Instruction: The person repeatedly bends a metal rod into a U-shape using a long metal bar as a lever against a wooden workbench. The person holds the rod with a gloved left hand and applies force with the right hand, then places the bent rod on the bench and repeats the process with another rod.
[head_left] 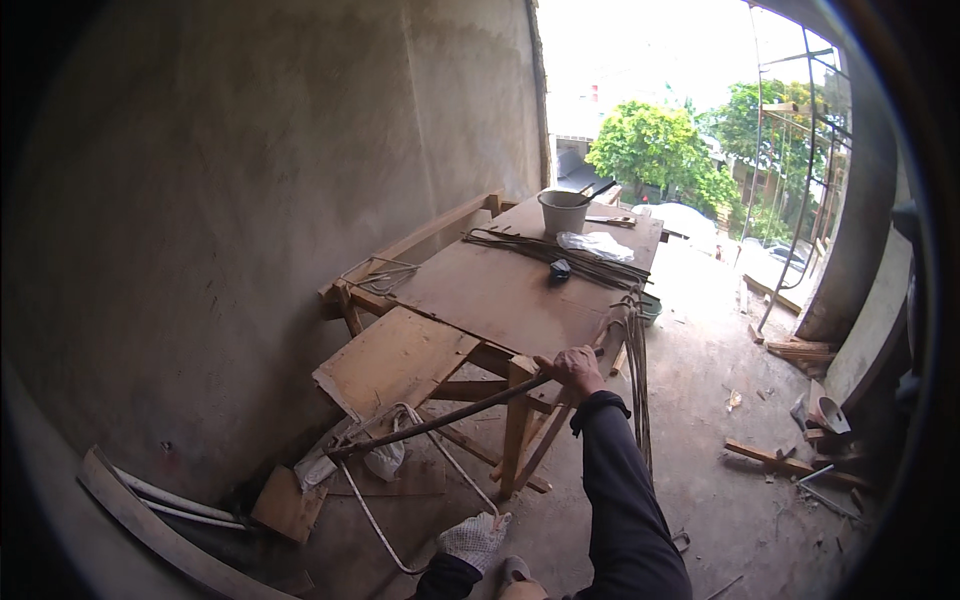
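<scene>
- Right hand (572,370): bare, dark sleeve, fingers closed around the upper end of a long dark bar (470,409), beside the near right corner of the counter (500,285).
- Dark bar: slopes down to the left from the right hand, passing in front of the counter's timber legs; its lower end meets the far part of a pale bent rod.
- Pale bent rod (366,505): formed into an open loop, located below and in front of the counter, its near end at the left hand.
- Left hand (475,540): in a whitish knitted glove, closed on the near end of the pale bent rod; exact finger placement too small to tell.
- Counter, far part: carries a grey bucket (563,215) with a dark-handled tool in it, a white plastic bag (597,246) just beside it, and a small black object of undetermined kind.
- Counter, middle and right edge: a bundle of thin dark rods (520,247) lies across the top; further rods (638,380) hang down along the right side.
- Lower board (395,362): yellowish, adjoining the counter's near left edge.
- Surroundings: bare grey wall (250,200) at left; white pipes (175,492) near its foot; timber pieces (790,460) on the floor at right; trees (645,150) beyond the opening.
</scene>
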